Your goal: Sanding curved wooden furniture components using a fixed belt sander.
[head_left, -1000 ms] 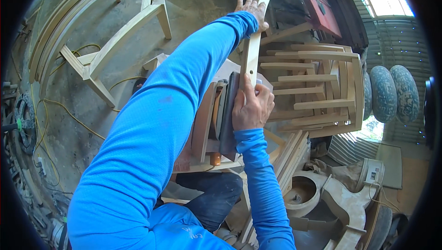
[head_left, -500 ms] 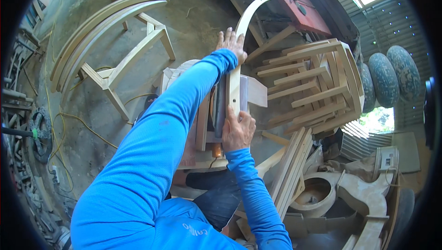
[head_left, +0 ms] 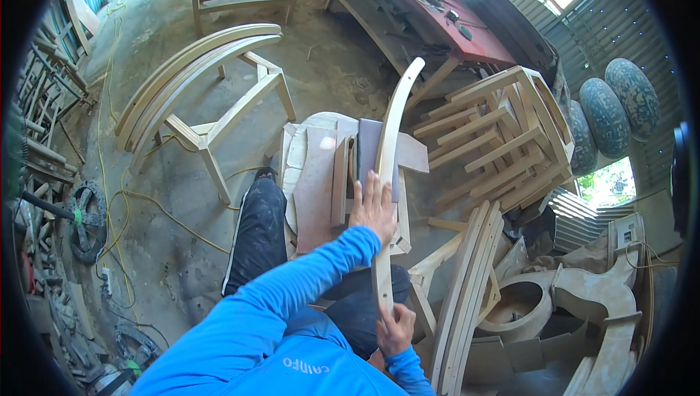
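The left hand (head_left: 373, 206) lies flat on a long curved wooden strip (head_left: 390, 155), pressing it against the dark sanding pad (head_left: 367, 149) on a low wooden stand (head_left: 317, 177). The right hand (head_left: 394, 329) grips the strip's near end, by the lap.

No packages, signs or screens show in this workshop view — the only lettering is a small pale printed mark (head_left: 306, 367) on the chest of the person's blue shirt (head_left: 240, 345), low in the picture near the bottom edge.
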Available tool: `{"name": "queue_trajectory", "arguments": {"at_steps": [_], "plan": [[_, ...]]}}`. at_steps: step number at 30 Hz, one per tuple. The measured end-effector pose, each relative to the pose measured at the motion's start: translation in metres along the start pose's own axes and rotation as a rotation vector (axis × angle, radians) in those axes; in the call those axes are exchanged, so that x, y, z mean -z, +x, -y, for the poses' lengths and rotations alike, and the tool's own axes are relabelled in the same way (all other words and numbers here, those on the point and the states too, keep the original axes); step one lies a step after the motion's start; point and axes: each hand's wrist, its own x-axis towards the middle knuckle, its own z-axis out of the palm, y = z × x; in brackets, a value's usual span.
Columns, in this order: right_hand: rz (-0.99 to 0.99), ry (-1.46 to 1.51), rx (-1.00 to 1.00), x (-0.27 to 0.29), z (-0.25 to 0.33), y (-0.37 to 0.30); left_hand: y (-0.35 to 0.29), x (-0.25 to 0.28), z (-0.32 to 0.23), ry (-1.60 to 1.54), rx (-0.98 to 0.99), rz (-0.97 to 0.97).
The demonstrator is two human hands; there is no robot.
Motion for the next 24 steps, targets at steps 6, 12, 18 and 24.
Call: {"name": "queue_trajectory", "arguments": {"at_steps": [6,12,18,24], "plan": [[-0.012,-0.072,0.015,-0.001,-0.001,0.042,0.038,0.01,0.019,-0.117,0.007,0.01],[-0.081,-0.124,0.032,-0.04,-0.01,0.174,0.17,0.006,0.082,-0.178,0.007,-0.108],[-0.149,-0.194,0.099,-0.073,-0.018,0.303,0.288,0.027,0.138,-0.258,0.074,-0.061],[-0.178,-0.241,0.149,-0.098,-0.029,0.396,0.38,0.029,0.178,-0.335,0.116,-0.018]]}}
